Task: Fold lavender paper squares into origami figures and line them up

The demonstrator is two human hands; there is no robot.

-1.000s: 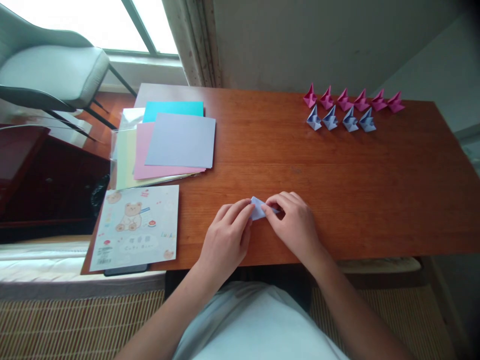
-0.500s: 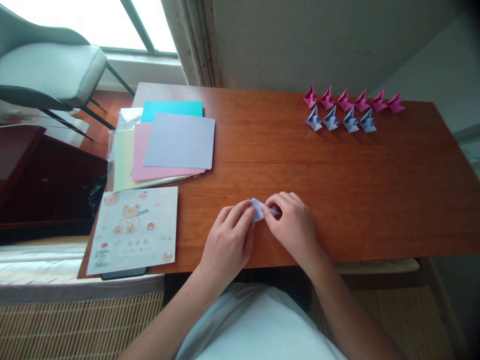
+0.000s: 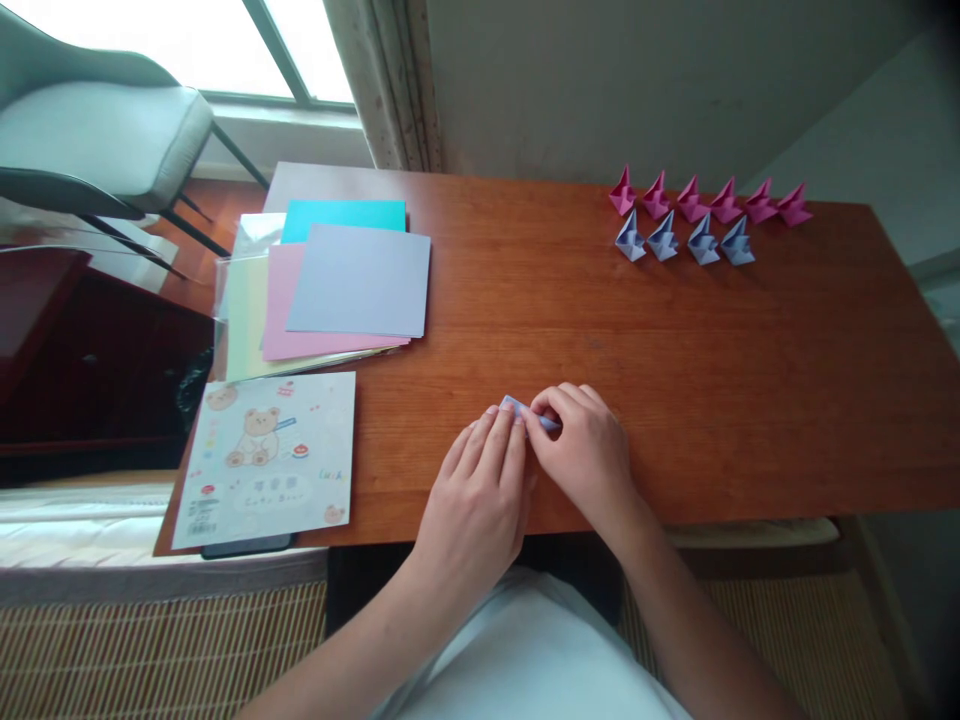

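Note:
A small folded piece of lilac paper [image 3: 516,407] lies on the wooden table [image 3: 570,320] near its front edge, mostly hidden under my fingers. My left hand [image 3: 480,490] rests on it with fingers stretched together, pressing it flat. My right hand [image 3: 585,450] is curled, pinching the paper's right end between thumb and fingers. At the far right stand a row of pink folded paper figures [image 3: 705,198] and, in front of it, a row of lilac ones [image 3: 684,240].
A fanned stack of coloured paper sheets [image 3: 337,285] lies at the left of the table. A packet cover printed with a bear [image 3: 270,455] sits at the front left corner. A grey chair [image 3: 97,130] stands by the window.
My left hand has slid right and forward over the folded paper, its fingers now flat on top and covering most of it. My right hand has stayed put.

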